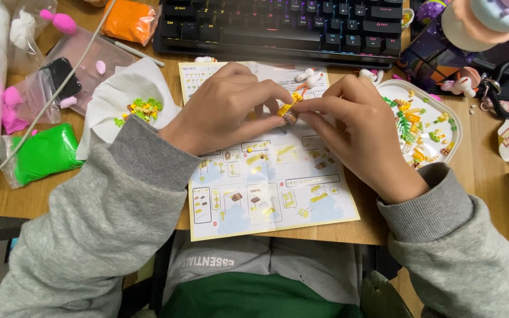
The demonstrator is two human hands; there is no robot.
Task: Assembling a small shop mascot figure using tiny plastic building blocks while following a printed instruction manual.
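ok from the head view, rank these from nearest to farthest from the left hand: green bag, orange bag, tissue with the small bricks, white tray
From the left hand:
1. tissue with small bricks, just beside the hand on its left.
2. white tray, to the right, past the right hand.
3. orange bag, top left by the keyboard; close to the tray's distance, so hard to call.
4. green bag, far left at the desk edge.

A single camera, worn on the person's head, looks steeply down and slightly forward over a light wooden desk [484, 171]. It sits close: grey sweatshirt sleeves [107, 218] fill the lower corners and the lap shows at the bottom edge. The printed paper instruction sheet [266, 194] lies near the centre, and a black keyboard [278, 26] marks the far, top edge. No second view shares this scene.
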